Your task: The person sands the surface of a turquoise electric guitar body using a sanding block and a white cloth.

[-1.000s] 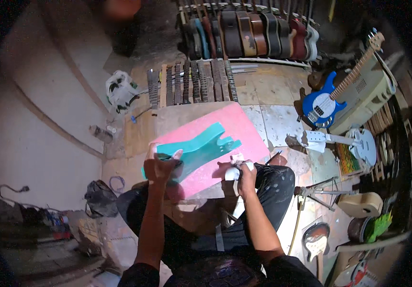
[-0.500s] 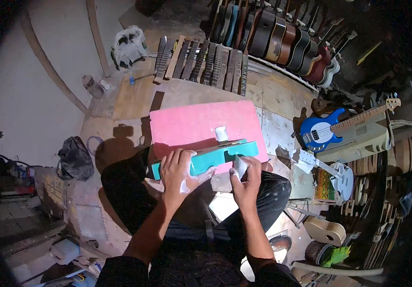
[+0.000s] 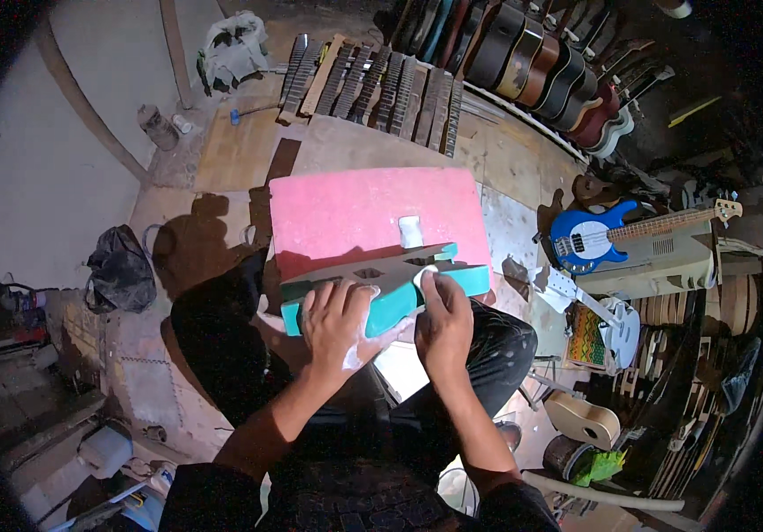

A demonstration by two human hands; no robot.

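A teal solid-body guitar body (image 3: pixel 387 310) stands tilted on its edge above my lap, against a pink board (image 3: pixel 346 208). Its upward face looks grey and has dark cut-out cavities. My left hand (image 3: pixel 335 324) is closed over the near edge at the left part of the body, with white residue on the skin. My right hand (image 3: pixel 446 328) pinches a small pale folded sheet (image 3: pixel 424 275), which looks like sandpaper, against the curved cutaway at the right. A white block (image 3: pixel 410 232) lies on the pink board just beyond the body.
Several fretted guitar necks (image 3: pixel 372 84) lie in a row at the back. Acoustic guitars (image 3: pixel 523 66) stand in a rack behind them. A blue bass guitar (image 3: pixel 590 239) rests at the right. A black plastic bag (image 3: pixel 121 270) sits on the floor at the left.
The guitar body has tipped so that its grey face and cavities show more. My right hand has moved up and slightly left, bringing the pale sheet onto the cutaway. My left hand keeps its hold.
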